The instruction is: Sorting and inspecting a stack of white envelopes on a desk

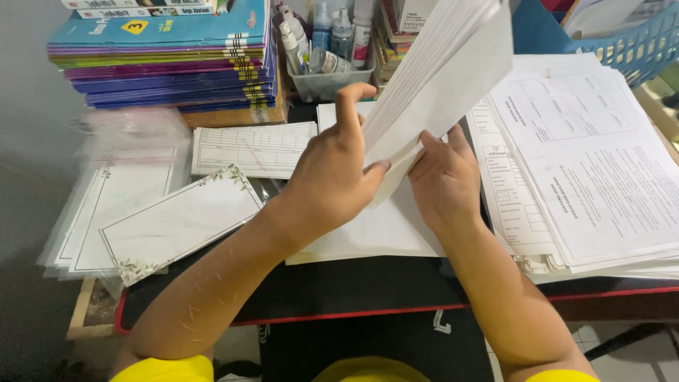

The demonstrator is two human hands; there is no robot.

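The left hand (332, 180) and the right hand (442, 177) both close on the lower corner of a thick paper stack (442, 71), lifted above the flat sheets (375, 230) on the desk mat (353, 286). The stack's long axis rises to the upper right (edges fanned, not yet squared). Behind stand books (170, 60).

Books (163, 60) behind cards (180, 219), forms (587, 163) right

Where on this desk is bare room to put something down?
One free patch: the black mat strip between the flat white sheets and the red front edge, between the forearms. Elsewhere is crowded: bordered cards left, printed forms right, books and bottle tray behind.
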